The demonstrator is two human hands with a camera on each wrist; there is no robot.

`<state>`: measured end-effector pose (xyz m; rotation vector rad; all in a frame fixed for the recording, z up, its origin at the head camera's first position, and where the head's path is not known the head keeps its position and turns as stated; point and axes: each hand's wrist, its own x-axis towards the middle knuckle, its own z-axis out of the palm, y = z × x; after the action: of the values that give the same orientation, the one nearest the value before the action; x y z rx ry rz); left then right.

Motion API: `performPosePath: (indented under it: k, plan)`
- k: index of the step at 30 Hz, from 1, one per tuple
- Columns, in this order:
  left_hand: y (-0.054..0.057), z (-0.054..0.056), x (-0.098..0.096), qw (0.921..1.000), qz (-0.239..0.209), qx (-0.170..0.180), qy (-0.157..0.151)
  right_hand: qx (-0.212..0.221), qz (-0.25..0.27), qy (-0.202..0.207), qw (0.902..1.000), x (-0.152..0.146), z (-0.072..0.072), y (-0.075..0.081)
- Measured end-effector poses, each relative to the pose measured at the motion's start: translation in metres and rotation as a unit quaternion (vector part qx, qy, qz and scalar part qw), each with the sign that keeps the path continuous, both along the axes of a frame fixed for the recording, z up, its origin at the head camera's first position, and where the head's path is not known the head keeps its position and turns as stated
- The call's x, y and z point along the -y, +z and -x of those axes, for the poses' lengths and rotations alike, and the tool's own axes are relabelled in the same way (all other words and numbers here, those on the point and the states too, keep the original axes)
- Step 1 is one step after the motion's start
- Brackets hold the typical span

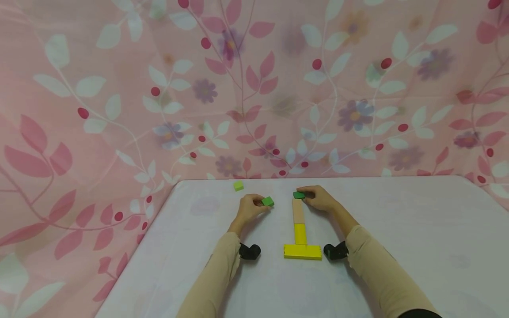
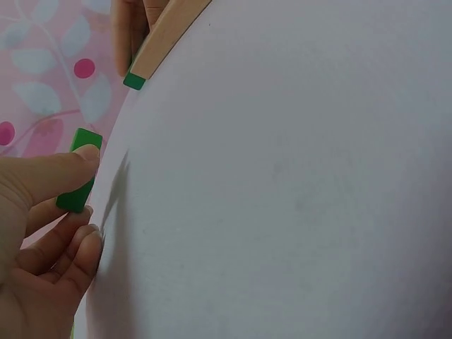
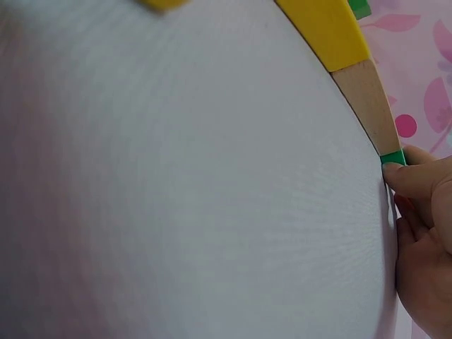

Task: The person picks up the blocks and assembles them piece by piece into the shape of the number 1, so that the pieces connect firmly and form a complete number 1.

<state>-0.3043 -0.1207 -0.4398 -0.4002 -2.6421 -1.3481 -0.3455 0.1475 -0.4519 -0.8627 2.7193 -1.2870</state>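
My left hand (image 1: pixel 249 208) pinches a green block (image 1: pixel 267 201) between thumb and fingers, held a little above the table. In the left wrist view that green block (image 2: pixel 79 169) stands upright under the thumb. My right hand (image 1: pixel 320 198) pinches a darker green block (image 1: pixel 298 194) at the far end of a row of blocks. The right wrist view shows this green block (image 3: pixel 393 157) against the end of a plain wooden block (image 3: pixel 369 106). Nearer to me in the row come a yellow block (image 1: pixel 300 234) and a yellow crosswise block (image 1: pixel 302 252), making an upside-down T.
A light green block (image 1: pixel 238 186) lies by the far table edge, beyond my left hand. The table (image 1: pixel 222 282) has a white cloth. A pink floral curtain (image 1: pixel 278 88) hangs right behind it. Black wrist devices (image 1: pixel 250 252) stick out from both sleeves.
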Motion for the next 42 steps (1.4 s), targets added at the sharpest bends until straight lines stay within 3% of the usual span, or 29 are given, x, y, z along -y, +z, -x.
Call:
performPosePath:
  k: [20,30,42]
  plan:
    - [0.002,0.008,-0.011,0.9999,0.013,0.001,-0.009,-0.001,0.002,0.002,1.0,-0.001,0.003,-0.003]
    - [0.004,0.011,-0.019,0.9993,0.022,0.03,-0.005,0.0,0.009,0.012,0.9999,0.0,0.001,-0.001]
    - [0.002,0.019,-0.028,0.9993,0.021,0.03,-0.008,0.002,0.013,0.007,0.9999,0.001,0.0,-0.001]
